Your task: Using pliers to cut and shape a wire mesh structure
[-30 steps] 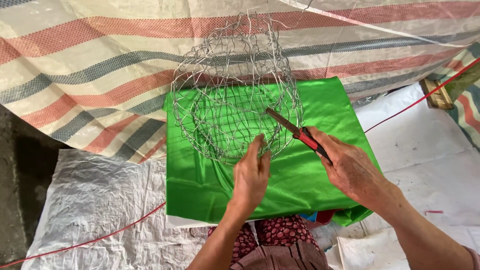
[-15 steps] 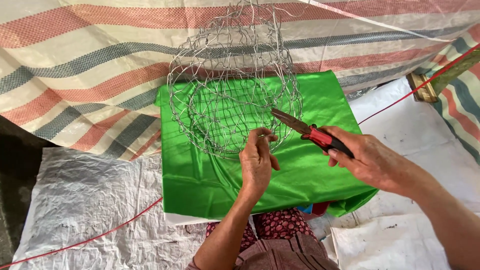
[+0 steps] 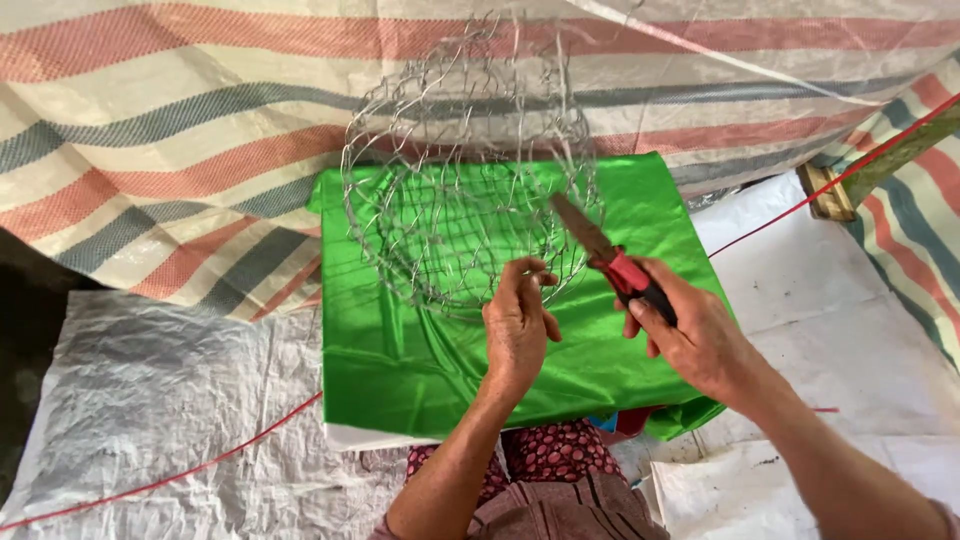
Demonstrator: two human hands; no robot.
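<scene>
Wire mesh basket [image 3: 465, 180] mostly woven, dome shape formed, sitting just beyond both hands on green cloth [image 3: 400, 360]. Left hand [image 3: 518, 325] pinches near rim wire; right hand [image 3: 695, 335] clasps red-handled pliers [image 3: 610, 262], jaws at rim. Rim finishing seems left.

Left hand [image 3: 517, 325] pinches wire basket [image 3: 465, 170]; right hand [image 3: 700, 335] grips pliers [image 3: 610, 260].

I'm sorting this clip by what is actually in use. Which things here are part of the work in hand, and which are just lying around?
In use:
- wire basket, pinched at its near rim by the left hand
- pliers with red and black handles, gripped by the right hand
- green cloth under the basket

Lying about:
- striped tarp
- red cord
- white sacking
- wooden piece
</scene>
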